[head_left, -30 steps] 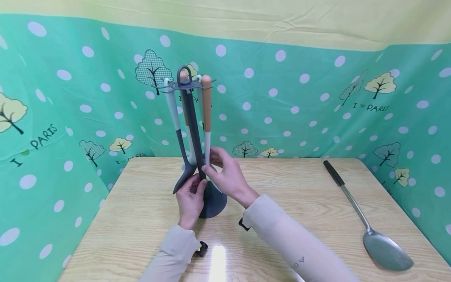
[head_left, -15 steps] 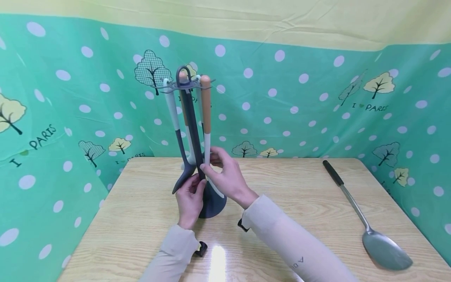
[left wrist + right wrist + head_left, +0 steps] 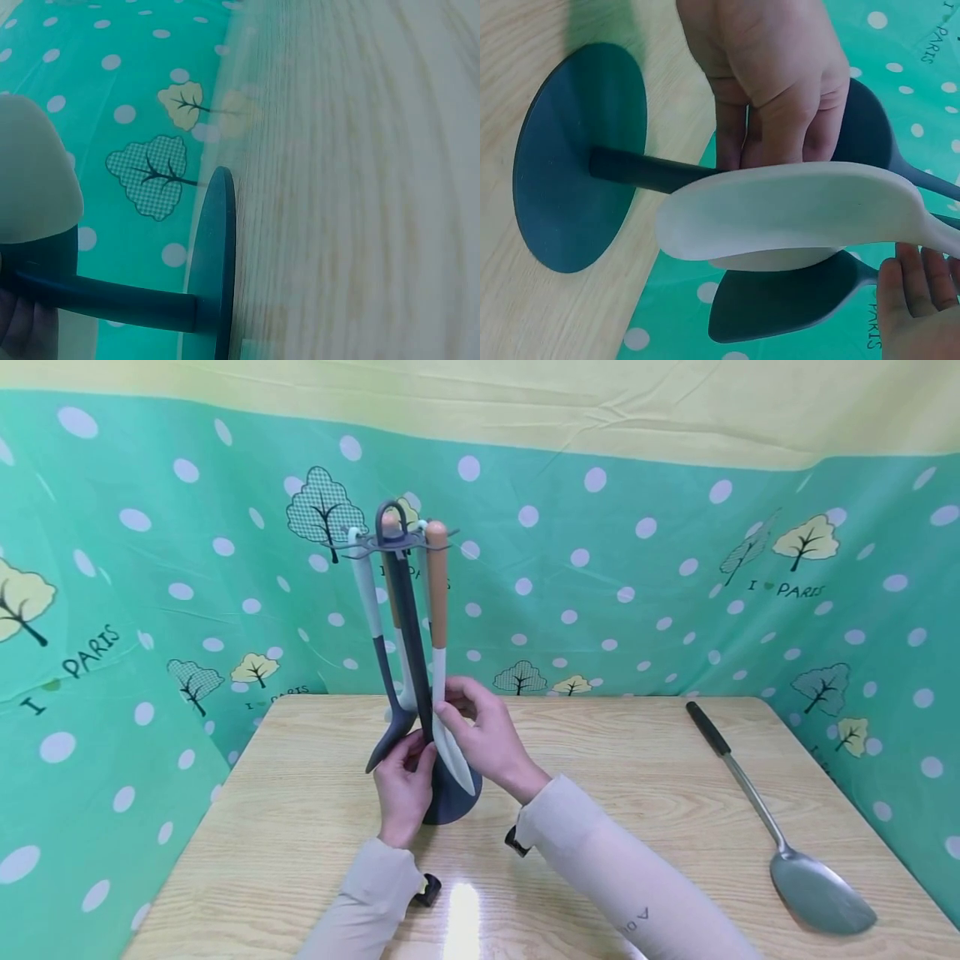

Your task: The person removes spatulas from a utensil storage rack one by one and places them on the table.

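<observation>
A dark utensil stand (image 3: 411, 618) rises from a round base (image 3: 447, 812), with several utensils hanging from its top ring. My left hand (image 3: 403, 793) grips the pole low down. My right hand (image 3: 491, 739) pinches the neck of a white spoon (image 3: 454, 762) with a wood-coloured handle, thumb at its near side. The spoon's long oval head hangs in front of the pole, above the base. In the right wrist view, a dark turner (image 3: 784, 304) and a dark rounded utensil (image 3: 864, 127) hang near it. Another white head is mostly hidden behind the spoon.
A metal wok spatula (image 3: 817, 889) with a black handle lies at the right of the wooden table (image 3: 615, 793). A green polka-dot cloth (image 3: 570, 535) encloses the back and sides.
The white spoon's head has turned and swung forward, showing more of its face in front of the pole. My right thumb has shifted slightly right. My left hand stays on the pole.
</observation>
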`<state>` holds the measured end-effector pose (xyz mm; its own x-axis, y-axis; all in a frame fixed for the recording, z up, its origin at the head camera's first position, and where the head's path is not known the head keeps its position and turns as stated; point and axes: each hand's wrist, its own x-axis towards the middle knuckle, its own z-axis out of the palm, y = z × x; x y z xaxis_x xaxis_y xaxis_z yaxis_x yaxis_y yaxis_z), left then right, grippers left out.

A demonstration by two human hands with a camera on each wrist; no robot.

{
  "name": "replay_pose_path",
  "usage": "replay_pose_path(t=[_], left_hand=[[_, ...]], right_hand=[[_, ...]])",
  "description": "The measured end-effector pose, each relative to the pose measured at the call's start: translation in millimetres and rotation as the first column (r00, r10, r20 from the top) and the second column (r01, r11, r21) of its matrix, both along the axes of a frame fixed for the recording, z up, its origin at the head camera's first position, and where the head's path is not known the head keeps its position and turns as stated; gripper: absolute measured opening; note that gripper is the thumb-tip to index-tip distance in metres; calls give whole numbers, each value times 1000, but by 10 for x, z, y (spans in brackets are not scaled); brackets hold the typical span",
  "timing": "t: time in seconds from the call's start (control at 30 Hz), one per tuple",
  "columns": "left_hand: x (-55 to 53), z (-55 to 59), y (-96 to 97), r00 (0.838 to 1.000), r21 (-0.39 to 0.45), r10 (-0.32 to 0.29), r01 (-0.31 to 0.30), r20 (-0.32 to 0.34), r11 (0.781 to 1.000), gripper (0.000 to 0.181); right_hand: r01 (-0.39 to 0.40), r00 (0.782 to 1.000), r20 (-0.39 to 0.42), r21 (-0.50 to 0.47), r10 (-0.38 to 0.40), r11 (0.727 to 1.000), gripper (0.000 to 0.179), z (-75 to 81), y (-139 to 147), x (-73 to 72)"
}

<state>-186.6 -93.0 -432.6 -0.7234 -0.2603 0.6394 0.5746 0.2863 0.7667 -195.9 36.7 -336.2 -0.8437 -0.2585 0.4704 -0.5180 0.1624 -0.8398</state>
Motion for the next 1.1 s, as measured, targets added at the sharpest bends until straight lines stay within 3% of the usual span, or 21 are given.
replay_pose_path(t=[0.1,0.4,0.5,0.73,1.1], left_hand=[[1,-3,-1,1000,1,3,-3,2,1000,20],[0,-10,-3,1000,4,1,-1,5,1000,21],[0,-11,-4,1000,-2,7,-7,-2,1000,20],[-7,-16,-5,1000,-12,16,-16,-6,1000,18],[20,7,-5,998,-5,8,-8,58,1000,20]], right_hand=[[-1,1000,13,-20,1,1000,22,-124,1,-94],[-21,998,65,-78,27,997,20,-118,14,-88],[-33,996,85,-82,40,996,24,-87,27,-65],[-29,995,89,-42,33,999,25,143,54,131],[-16,995,97,-25,18,1000,24,176,92,187]])
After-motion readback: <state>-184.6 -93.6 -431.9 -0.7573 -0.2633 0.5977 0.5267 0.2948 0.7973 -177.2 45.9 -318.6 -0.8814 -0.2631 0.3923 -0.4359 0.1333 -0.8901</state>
